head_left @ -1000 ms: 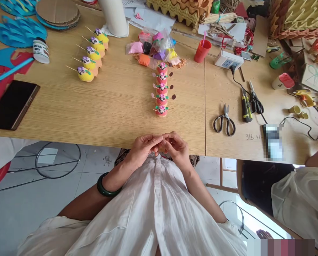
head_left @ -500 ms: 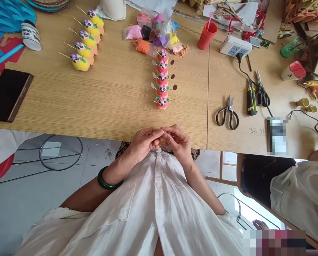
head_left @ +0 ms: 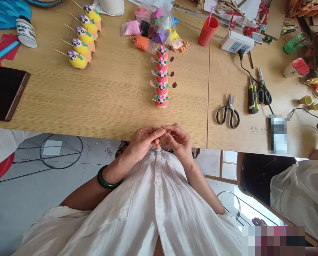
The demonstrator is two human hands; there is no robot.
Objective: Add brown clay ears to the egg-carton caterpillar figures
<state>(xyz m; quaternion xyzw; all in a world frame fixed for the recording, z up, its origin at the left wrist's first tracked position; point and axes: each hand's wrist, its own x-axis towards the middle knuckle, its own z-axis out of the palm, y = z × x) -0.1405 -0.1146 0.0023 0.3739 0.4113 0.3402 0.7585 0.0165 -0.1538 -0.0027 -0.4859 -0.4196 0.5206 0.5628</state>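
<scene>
my left hand (head_left: pixel 144 140) and right hand (head_left: pixel 179 141) meet at the near edge of the table (head_left: pixel 108 110), just above my white shirt (head_left: pixel 159 206). the fingertips of both are pinched together and touch tip to tip, thumbs against forefingers. they are closed on something too small for me to make out from here, so i cannot tell what it is. a green bangle (head_left: pixel 105 180) sits on my left wrist.

the nearest work to my hands is the row of pink figures (head_left: pixel 161 73). they stand in a line running from the middle of the table toward the far edge, and the closest one is well apart from my fingertips. each has a small face on top and thin sticks poking out at the sides.

a row of yellow figures (head_left: pixel 82 37) with sticks runs at a slant toward the far left corner. bags of coloured clay (head_left: pixel 156 30) lie at the far end of the pink row, with a red cup (head_left: pixel 207 31) and a white power strip (head_left: pixel 237 42) to their right. a pair of scissors (head_left: pixel 227 114) lies right of the table seam, and a yellow and black knife (head_left: pixel 252 99) lies beside it. a dark phone (head_left: pixel 4 93) rests by the left edge. another person's white sleeve (head_left: pixel 300 192) shows at the right.
</scene>
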